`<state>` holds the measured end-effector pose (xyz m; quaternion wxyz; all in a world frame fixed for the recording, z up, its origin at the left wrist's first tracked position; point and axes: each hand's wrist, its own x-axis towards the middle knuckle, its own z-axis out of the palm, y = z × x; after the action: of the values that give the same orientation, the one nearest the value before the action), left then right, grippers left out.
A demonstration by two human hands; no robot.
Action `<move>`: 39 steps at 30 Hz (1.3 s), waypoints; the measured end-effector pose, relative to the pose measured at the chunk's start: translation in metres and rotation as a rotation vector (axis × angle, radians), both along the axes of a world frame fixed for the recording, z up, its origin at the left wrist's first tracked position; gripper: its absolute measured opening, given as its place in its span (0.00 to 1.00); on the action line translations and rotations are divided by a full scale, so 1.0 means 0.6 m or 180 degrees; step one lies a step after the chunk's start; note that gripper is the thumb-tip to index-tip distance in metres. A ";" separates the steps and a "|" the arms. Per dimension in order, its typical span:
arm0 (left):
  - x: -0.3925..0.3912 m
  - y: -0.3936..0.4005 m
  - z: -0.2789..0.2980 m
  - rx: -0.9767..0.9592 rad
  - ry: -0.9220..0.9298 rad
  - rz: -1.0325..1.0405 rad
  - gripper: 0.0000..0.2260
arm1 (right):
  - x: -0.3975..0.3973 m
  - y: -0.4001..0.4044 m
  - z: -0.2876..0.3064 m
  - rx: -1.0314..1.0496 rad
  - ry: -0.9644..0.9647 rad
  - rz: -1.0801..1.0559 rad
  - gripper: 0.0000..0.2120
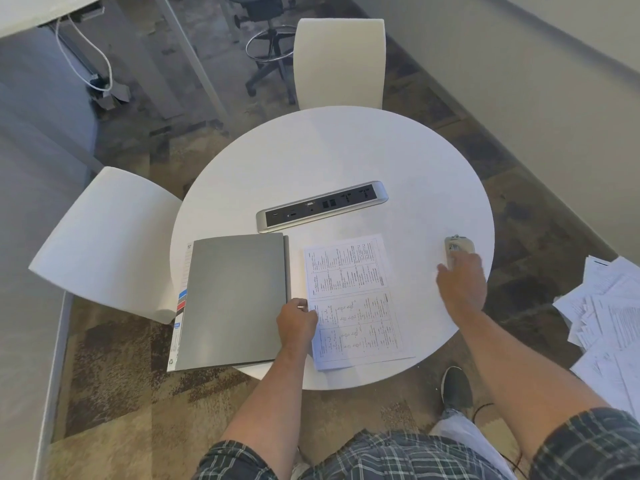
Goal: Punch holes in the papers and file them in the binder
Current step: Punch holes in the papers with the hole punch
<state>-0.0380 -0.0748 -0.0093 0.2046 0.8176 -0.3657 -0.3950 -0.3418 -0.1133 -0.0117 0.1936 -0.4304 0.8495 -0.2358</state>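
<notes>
A closed grey binder (232, 299) lies on the left of the round white table (346, 161), with coloured tabs along its left edge. Right of it lies a printed sheet of paper (356, 292). My left hand (296, 322) rests at the gap between binder and paper, fingers curled on the paper's left edge. A small silver hole punch (458, 247) sits near the table's right rim. My right hand (462, 280) lies over its near end; I cannot tell whether it grips it.
A silver power and socket strip (322, 206) is set into the table's middle. White chairs stand behind (339, 60) and to the left (107, 244). Several loose papers (609, 317) lie piled on the floor at right. My shoe (456, 388) is under the table's edge.
</notes>
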 end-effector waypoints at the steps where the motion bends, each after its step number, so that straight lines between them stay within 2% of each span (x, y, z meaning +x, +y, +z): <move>1: -0.001 -0.001 -0.003 0.0006 0.0033 0.0054 0.09 | -0.013 -0.006 0.005 0.0056 0.0196 -0.0085 0.17; 3: -0.003 -0.004 -0.005 0.0016 0.0058 0.0117 0.09 | -0.037 -0.018 0.011 0.0275 0.0385 -0.0164 0.20; 6: -0.005 -0.010 -0.008 0.0066 0.0047 0.0195 0.08 | -0.062 -0.030 0.000 0.0546 0.0130 -0.0117 0.19; 9: -0.006 -0.013 -0.012 0.0095 0.0060 0.0265 0.05 | -0.074 -0.031 -0.019 0.0438 -0.0122 -0.0075 0.13; 14: -0.005 -0.016 -0.023 0.0138 0.0163 0.0325 0.04 | -0.068 -0.030 -0.017 0.0434 -0.0417 -0.0444 0.14; 22: 0.003 -0.019 -0.040 0.0079 0.0329 0.0233 0.05 | -0.019 -0.034 -0.010 0.0697 -0.0600 0.0153 0.12; 25: 0.009 -0.020 -0.046 0.0100 0.0436 0.0214 0.06 | 0.002 -0.030 -0.012 0.0764 -0.0572 0.0322 0.07; 39: 0.023 -0.017 -0.050 0.0130 0.0655 0.0601 0.04 | 0.026 -0.020 -0.022 0.0752 -0.0619 0.0403 0.05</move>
<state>-0.0243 -0.0849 -0.0393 0.2605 0.8075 -0.2561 -0.4631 -0.3261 -0.1251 -0.0249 0.3385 -0.4325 0.8198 -0.1621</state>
